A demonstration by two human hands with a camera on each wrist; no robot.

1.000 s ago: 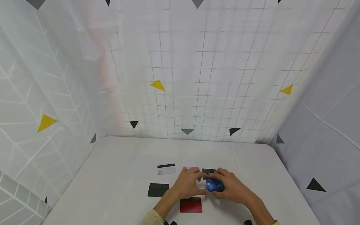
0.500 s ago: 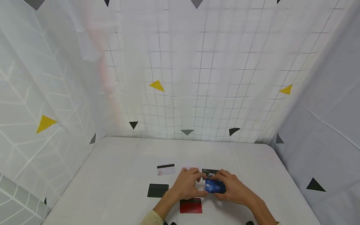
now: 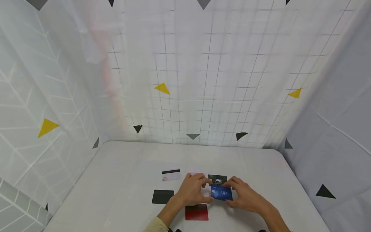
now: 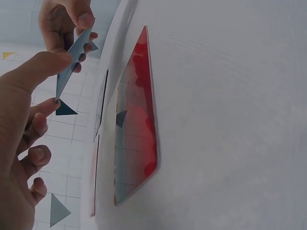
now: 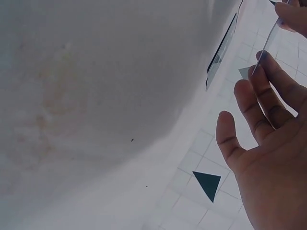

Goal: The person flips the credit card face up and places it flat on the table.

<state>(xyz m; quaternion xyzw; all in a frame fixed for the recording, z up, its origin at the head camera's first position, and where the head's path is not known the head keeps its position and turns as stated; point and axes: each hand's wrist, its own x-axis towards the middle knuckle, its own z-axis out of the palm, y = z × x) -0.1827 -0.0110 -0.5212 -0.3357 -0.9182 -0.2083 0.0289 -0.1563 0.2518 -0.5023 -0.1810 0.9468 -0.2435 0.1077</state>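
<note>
A blue VIP card is held above the table between both hands. My left hand pinches its left end with thumb and index fingertips, the other fingers loosely bent. At the opposite end, thumb and fingers of my right hand pinch the card by its long edges. The left wrist view shows the blue card steeply tilted, almost edge-on. Just beyond it lies a dark green Vip card, partly overlapped in the head view. Nearer to me is a red card with a dark stripe, close by my left wrist.
Left of the hands, a black card and a white card with a black stripe lie on the white table. A pinkish card is mostly hidden behind my left hand. Patterned white curtains surround the table.
My right hand has slid rightward along the blue card, exposing more of its face and of the dark green card behind. The left hand has stayed in place.
</note>
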